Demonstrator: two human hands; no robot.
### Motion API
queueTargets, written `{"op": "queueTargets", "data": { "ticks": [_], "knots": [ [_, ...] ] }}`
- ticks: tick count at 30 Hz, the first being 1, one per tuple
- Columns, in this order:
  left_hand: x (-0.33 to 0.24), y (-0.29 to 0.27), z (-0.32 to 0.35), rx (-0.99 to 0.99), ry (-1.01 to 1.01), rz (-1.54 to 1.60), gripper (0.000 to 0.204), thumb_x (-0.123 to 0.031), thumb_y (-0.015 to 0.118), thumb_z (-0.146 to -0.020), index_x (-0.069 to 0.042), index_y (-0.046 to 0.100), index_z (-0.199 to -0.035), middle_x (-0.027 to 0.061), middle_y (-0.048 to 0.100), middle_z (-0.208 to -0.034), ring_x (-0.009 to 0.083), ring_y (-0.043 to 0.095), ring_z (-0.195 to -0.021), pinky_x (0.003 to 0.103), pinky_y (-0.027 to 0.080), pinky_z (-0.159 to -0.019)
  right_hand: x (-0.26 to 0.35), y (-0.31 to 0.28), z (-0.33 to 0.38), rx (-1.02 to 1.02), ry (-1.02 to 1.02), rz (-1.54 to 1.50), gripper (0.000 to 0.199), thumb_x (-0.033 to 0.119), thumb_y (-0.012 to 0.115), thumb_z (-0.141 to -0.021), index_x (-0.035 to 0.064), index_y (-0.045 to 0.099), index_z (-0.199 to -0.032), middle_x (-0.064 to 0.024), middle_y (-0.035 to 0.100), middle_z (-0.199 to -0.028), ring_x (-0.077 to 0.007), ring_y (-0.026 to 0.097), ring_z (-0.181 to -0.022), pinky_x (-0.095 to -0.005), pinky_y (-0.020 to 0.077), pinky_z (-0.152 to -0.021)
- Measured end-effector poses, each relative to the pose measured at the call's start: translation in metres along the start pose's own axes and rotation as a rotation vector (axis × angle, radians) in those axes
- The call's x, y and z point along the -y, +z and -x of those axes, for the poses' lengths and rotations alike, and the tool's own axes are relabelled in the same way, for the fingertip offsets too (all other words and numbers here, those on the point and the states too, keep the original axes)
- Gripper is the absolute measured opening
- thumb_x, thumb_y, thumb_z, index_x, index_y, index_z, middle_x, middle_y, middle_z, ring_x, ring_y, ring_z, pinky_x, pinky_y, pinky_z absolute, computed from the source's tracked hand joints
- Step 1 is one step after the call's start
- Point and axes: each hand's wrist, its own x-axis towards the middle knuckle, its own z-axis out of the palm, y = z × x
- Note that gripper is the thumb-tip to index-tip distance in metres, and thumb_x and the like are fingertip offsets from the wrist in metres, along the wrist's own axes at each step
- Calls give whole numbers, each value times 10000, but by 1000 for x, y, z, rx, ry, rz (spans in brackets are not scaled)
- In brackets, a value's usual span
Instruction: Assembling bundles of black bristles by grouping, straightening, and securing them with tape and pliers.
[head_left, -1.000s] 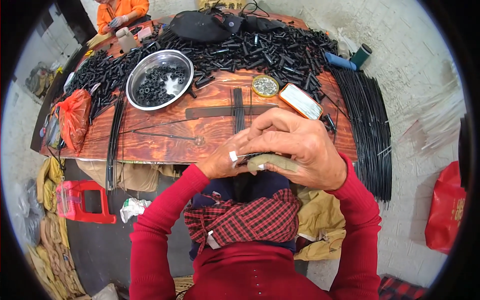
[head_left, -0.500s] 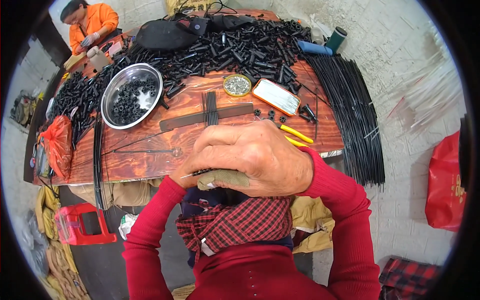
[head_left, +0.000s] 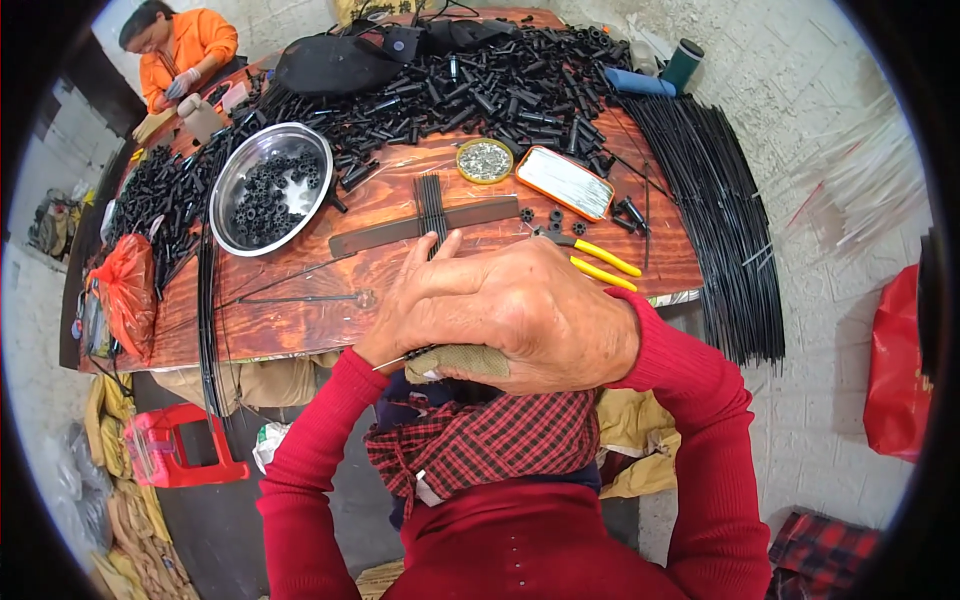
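Observation:
My right hand [head_left: 530, 310] is bent over in front of my chest, its fingers curled downward and closed. Under it sticks out a thin metal wire [head_left: 388, 365] beside a small dark, knobbly piece. A khaki cloth wrap [head_left: 465, 362] shows at its underside. Behind it, my left hand [head_left: 392, 305] is mostly hidden; two fingertips point up toward the table, and its grip cannot be seen. Just beyond those fingertips, several thin black rods [head_left: 430, 197] lie side by side across a dark flat bar [head_left: 375, 236] on the table.
A steel bowl [head_left: 222, 222] holds black ringed parts. Black tubes [head_left: 490, 100] are heaped at the back. Yellow-handled pliers [head_left: 605, 275], a tin of silver bits [head_left: 485, 160] and a tray of white pins [head_left: 565, 183] lie right. Black rods [head_left: 715, 230] line the right edge. A person [head_left: 190, 50] works far left.
Two fingertips of my left hand have come into view above my right hand. The thin wire shows longer. The whole view has shifted slightly, and both hands stay together.

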Motion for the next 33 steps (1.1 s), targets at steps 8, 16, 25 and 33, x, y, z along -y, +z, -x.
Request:
{"op": "queueTargets", "data": {
  "ticks": [8, 16, 25, 33],
  "knots": [
    [-12, -4, 1, 48, -72, -90, 670, -431, 644, -891, -101, 496, -1455, 146, 270, -1627, 423, 256, -1472, 495, 274, -1178, 2, -7, 0, 102, 67, -10, 321, 133, 806, -730, 65, 705, -1027, -91, 689, -1013, -303, 694, -865, -387, 556, -682],
    [-14, -1, -2, 17, -121, 263, 643, -405, 614, -922, -103, 471, -1472, 161, 263, -1623, 419, 251, -1474, 491, 266, -1185, -1, -12, -4, 82, 63, 59, 264, 159, 771, -753, 83, 657, -978, -70, 626, -947, -299, 668, -811, -419, 529, -636],
    [-3, 17, 5, 39, -46, 43, 596, -402, 587, -948, -123, 469, -1461, 120, 341, -1580, 332, 328, -1436, 447, 311, -1162, -1, 0, -6, 30, 25, 82, 231, 85, 712, -697, 67, 605, -901, -85, 609, -902, -326, 657, -814, -459, 519, -614],
    [17, 12, 35, 67, 70, -101, 554, -399, 562, -971, -142, 467, -1452, 83, 411, -1541, 254, 397, -1401, 408, 351, -1141, -1, -10, -1, -38, -1, 203, 385, 312, 783, -781, 83, 652, -1062, -47, 619, -927, -264, 656, -752, -369, 510, -579]
  ]
}}
